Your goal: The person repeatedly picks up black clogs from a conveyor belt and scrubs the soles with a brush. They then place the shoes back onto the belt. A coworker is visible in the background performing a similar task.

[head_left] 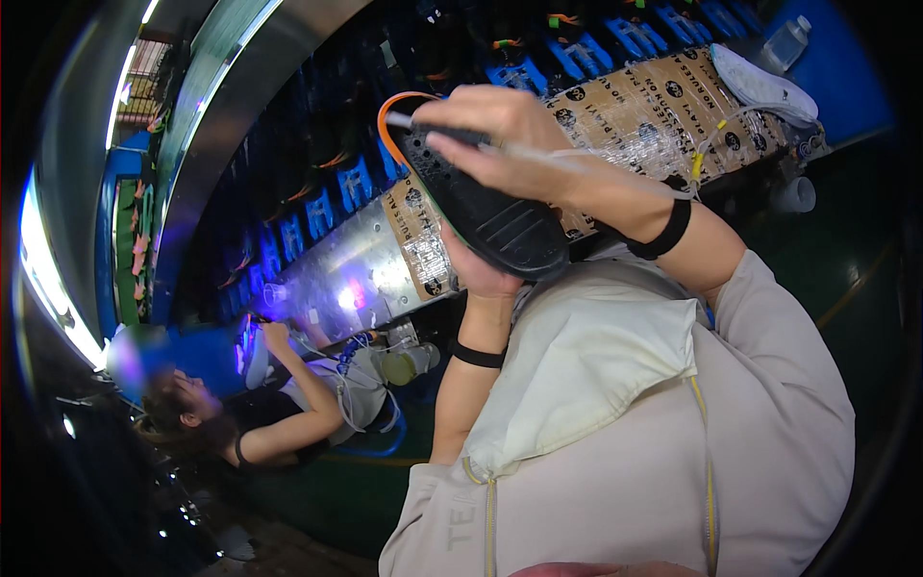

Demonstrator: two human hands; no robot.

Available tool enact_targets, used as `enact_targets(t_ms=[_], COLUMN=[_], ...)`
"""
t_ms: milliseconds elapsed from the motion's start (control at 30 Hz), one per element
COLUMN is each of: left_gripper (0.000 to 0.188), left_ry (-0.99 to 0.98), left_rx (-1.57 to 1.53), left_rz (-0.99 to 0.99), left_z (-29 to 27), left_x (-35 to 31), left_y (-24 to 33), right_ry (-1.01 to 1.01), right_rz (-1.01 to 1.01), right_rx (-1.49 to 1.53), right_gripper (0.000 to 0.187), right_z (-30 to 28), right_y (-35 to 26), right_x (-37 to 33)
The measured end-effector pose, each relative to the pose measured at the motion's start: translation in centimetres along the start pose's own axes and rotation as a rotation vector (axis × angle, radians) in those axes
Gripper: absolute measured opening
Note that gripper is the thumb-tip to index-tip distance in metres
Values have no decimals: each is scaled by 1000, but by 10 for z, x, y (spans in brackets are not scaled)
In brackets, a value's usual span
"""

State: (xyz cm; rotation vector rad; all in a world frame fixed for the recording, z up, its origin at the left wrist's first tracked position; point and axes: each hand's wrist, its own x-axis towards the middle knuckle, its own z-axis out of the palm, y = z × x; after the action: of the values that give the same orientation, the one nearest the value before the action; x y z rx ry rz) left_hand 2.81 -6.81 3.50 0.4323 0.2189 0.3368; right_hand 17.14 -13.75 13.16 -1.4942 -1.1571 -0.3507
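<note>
A black shoe sole [514, 226] with grooves, small holes and an orange edge is tilted up in front of my body. My left hand [473, 262] is closed round its lower side and supports it from beneath. Above the upper part of the sole, my right hand [505, 130] is closed on a slim tool with a pale tip [399, 119]. That tip is close to the orange edge; I cannot tell whether it touches. A whitish blurred streak runs back from the right fingers along the wrist. The exact kind of tool is unclear.
A bench covered with printed brown wrap [635, 106] runs diagonally behind. On it lie a white shoe [764, 87] and a clear bottle [786, 43]. Blue holders [582, 56] line the far side. At left another person [298, 413] holds a shoe near a metal plate [341, 264].
</note>
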Motion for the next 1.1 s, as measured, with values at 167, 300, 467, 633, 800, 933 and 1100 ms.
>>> enact_targets(t_ms=[167, 300, 467, 633, 800, 933, 1100], left_gripper=[77, 76, 72, 70, 76, 76, 74], left_ry=[-119, -439, -129, -131, -348, -169, -81], left_rx=[-178, -26, -47, 36, 88, -101, 84], left_rz=[44, 6, 107, 109, 184, 102, 178], left_z=[-19, -10, -6, -1, -12, -9, -7], left_x=[6, 6, 9, 13, 13, 21, 18], left_y=[7, 7, 9, 17, 20, 30, 36], right_ry=[-247, -91, -386, -329, -601, -509, -567], right_rz=[-17, 36, -41, -121, 80, -97, -4], right_rx=[319, 136, 264, 67, 455, -1, 284], right_gripper=[30, 26, 24, 24, 21, 26, 23], right_z=[0, -3, -12, -12, -22, -24, -32], right_y=[10, 12, 10, 7, -10, -11, -21], right_x=[-7, -1, 0, 0, -2, -1, -4])
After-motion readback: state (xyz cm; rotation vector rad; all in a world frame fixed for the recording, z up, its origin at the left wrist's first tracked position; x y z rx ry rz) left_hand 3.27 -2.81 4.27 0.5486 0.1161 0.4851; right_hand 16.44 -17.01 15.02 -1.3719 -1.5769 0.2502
